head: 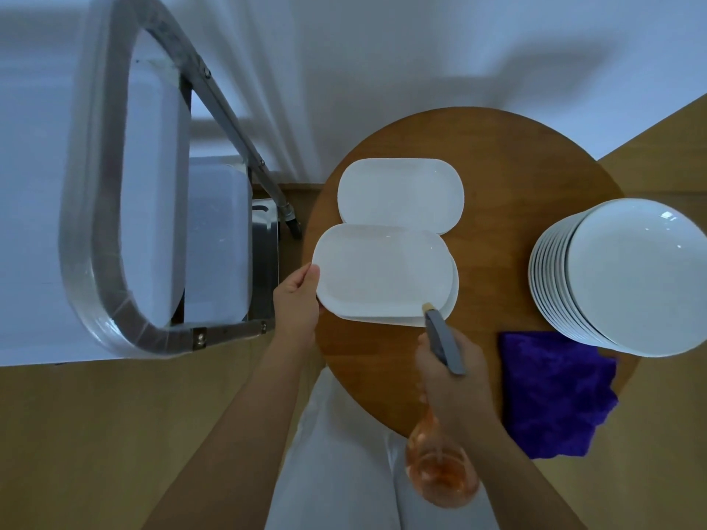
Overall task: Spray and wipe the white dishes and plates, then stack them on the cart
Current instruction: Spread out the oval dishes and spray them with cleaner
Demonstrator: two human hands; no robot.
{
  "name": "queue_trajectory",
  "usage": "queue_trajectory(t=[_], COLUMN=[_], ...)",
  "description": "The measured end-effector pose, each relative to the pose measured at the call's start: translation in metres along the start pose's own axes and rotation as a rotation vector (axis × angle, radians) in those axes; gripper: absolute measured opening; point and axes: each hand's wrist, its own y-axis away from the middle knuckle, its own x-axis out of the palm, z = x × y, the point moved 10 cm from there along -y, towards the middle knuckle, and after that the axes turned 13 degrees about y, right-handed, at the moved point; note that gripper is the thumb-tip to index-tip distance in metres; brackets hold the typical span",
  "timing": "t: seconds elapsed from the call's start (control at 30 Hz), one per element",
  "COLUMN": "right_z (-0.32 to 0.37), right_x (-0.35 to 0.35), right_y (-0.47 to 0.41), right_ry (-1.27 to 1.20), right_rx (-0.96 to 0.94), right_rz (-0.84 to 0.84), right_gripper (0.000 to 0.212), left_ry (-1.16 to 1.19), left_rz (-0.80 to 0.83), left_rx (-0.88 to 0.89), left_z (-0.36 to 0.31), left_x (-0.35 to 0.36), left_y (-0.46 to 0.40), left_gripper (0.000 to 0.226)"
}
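Observation:
My left hand (296,300) grips the left rim of a white oblong dish (382,271), lifted and tilted over another dish beneath it on the round wooden table (497,154). My right hand (453,380) holds a spray bottle (443,338) with a grey head and an orange-tinted body, its nozzle aimed at the near right edge of the held dish. A second oblong white dish (399,193) lies farther back. A tall stack of round white plates (627,277) stands at the table's right.
A purple cloth (554,395) lies on the table's near right, partly over the edge. A metal-framed cart (114,185) with white trays stands to the left. The floor is wooden, and a white wall is behind.

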Motion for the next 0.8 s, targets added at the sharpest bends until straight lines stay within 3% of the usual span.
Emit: queue_trajectory(t=[0.07, 0.43, 0.57, 0.67, 0.8], right_z=[-0.01, -0.004, 0.003, 0.0, 0.003], right_x=[-0.015, 0.02, 0.012, 0.0, -0.019], right_y=[-0.001, 0.013, 0.01, 0.006, 0.004], right_ry=[0.04, 0.031, -0.047, -0.079, -0.077], right_rx=[0.021, 0.002, -0.036, -0.038, -0.119], right_rz=[-0.037, 0.155, 0.117, 0.076, 0.024], right_gripper=[0.018, 0.007, 0.014, 0.015, 0.035], left_ry=[0.03, 0.117, 0.099, 0.07, 0.018], left_rz=[-0.014, -0.018, -0.022, 0.001, 0.024], left_rx=[-0.027, -0.109, -0.095, -0.066, -0.031], left_z=[0.003, 0.006, -0.002, -0.021, -0.049], left_x=[-0.001, 0.014, 0.026, 0.044, 0.072], left_y=[-0.001, 0.002, -0.009, -0.027, -0.055], left_gripper=[0.009, 0.013, 0.023, 0.016, 0.016])
